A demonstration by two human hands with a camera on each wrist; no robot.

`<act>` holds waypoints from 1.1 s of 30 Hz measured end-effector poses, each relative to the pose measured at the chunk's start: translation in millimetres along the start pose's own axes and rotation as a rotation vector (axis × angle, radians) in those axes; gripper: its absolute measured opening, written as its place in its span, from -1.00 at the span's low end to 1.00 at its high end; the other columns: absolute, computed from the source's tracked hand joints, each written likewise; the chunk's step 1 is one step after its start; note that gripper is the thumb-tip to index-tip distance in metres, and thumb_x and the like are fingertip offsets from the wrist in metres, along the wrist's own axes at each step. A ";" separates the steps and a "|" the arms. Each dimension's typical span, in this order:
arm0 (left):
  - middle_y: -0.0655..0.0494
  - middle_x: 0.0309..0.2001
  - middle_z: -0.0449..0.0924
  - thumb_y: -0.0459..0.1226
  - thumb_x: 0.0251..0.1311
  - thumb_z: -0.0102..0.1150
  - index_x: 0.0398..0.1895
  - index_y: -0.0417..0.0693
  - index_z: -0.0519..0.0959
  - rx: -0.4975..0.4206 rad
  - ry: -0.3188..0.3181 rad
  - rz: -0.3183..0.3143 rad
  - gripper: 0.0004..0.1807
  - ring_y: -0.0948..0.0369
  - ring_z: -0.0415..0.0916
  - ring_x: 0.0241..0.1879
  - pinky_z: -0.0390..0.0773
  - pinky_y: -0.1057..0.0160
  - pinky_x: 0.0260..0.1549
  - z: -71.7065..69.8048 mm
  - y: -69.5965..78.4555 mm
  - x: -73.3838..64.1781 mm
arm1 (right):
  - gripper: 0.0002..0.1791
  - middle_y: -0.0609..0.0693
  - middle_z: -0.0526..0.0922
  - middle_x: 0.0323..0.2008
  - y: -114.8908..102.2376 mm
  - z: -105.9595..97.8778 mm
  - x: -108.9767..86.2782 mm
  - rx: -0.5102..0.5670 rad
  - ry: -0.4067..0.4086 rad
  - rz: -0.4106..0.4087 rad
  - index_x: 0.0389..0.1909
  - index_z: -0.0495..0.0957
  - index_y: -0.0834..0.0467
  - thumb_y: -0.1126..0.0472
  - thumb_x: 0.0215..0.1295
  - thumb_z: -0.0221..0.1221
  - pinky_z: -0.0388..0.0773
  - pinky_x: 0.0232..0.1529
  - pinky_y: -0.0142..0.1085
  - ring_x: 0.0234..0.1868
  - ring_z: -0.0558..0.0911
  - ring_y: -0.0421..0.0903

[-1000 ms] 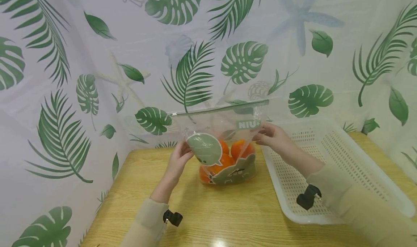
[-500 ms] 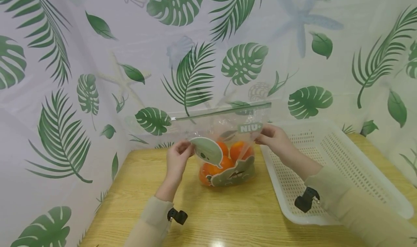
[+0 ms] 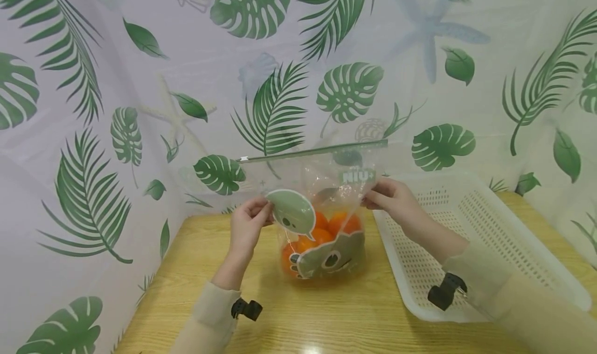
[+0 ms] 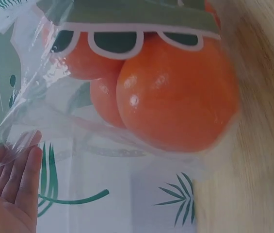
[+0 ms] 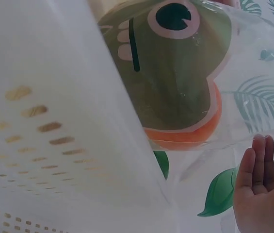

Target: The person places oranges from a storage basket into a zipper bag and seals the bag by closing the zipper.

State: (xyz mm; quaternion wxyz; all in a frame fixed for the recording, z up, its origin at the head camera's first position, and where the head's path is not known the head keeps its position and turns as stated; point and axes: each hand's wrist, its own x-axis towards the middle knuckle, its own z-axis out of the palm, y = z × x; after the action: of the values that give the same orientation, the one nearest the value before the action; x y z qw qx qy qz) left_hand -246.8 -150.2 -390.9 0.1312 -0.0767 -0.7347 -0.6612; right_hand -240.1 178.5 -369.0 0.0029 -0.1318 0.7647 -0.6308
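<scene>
A clear zip bag (image 3: 347, 188) with a green cartoon print stands upright over the table, several orange fruits (image 3: 322, 237) bunched in its bottom. Along its top runs a green zip strip with a white slider (image 3: 244, 158) at the left end. My left hand (image 3: 246, 222) pinches the bag's left edge between thumb and fingers. The right hand (image 3: 394, 201) pinches the opposite edge, below the NIU print. In the left wrist view, the plastic lies between the thumb and fingers (image 4: 27, 170). The right wrist view shows fingers (image 5: 259, 165) at the bag's edge.
A white perforated plastic basket (image 3: 398, 271) stands on the wooden table (image 3: 298, 312), right of the bag and under the right forearm. Behind the table hangs a white sheet (image 3: 289, 48) printed with leaves.
Both hands keep hold of the bag. The left hand has shifted left, the bag's printed front has turned and spread wider, and the fruit-filled bottom has come slightly nearer.
</scene>
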 end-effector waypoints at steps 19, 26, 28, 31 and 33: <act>0.25 -0.61 0.62 -0.46 0.49 0.13 -0.27 -0.46 0.56 0.027 -0.131 -0.102 -0.84 0.38 0.58 -0.59 0.74 0.39 -0.42 -2.9 13.6 -32.6 | -0.74 -0.13 0.70 -0.29 -3.3 -1.6 -36.1 -0.035 -0.067 0.037 0.05 0.52 0.44 0.28 0.61 0.12 0.74 -0.08 -0.39 -0.24 0.72 -0.27; 0.27 -0.65 0.62 -0.45 0.50 0.09 -0.25 -0.47 0.55 0.014 -0.214 -0.251 -0.82 0.41 0.58 -0.65 0.72 0.41 -0.49 -7.9 7.7 -44.1 | -0.77 -0.08 0.63 -0.38 2.8 0.3 -42.6 -0.035 -0.136 0.138 -0.01 0.52 0.39 0.25 0.63 0.11 0.71 -0.28 -0.37 -0.44 0.63 -0.25; 0.27 -0.64 0.63 -0.44 0.51 0.09 -0.23 -0.47 0.55 0.017 -0.229 -0.279 -0.82 0.40 0.58 -0.66 0.71 0.41 -0.50 -10.4 5.5 -45.8 | -0.76 -0.10 0.61 -0.39 4.2 0.7 -42.5 -0.028 -0.156 0.158 0.00 0.52 0.41 0.26 0.63 0.08 0.68 -0.33 -0.37 -0.49 0.60 -0.26; 0.28 -0.62 0.64 -0.42 0.51 0.10 -0.22 -0.45 0.56 0.036 -0.222 -0.288 -0.82 0.40 0.58 -0.64 0.70 0.42 -0.49 -11.9 0.6 -44.4 | -0.73 -0.10 0.62 -0.39 6.0 1.7 -39.4 -0.038 -0.159 0.166 0.04 0.51 0.46 0.27 0.62 0.06 0.69 -0.33 -0.37 -0.49 0.61 -0.28; 0.29 -0.61 0.63 -0.40 0.52 0.11 -0.21 -0.44 0.57 0.052 -0.198 -0.285 -0.82 0.40 0.57 -0.62 0.70 0.42 -0.47 -11.2 -4.0 -40.8 | -0.70 -0.10 0.64 -0.38 7.4 2.1 -36.1 -0.057 -0.151 0.168 0.08 0.50 0.49 0.27 0.62 0.05 0.69 -0.32 -0.38 -0.47 0.62 -0.29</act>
State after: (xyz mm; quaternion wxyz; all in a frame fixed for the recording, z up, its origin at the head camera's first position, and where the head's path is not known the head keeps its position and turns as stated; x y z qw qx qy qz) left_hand -208.0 -159.3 -405.7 -0.0348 -0.0331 -0.7644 -0.6430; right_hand -206.3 185.1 -382.4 0.1095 -0.1144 0.7883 -0.5946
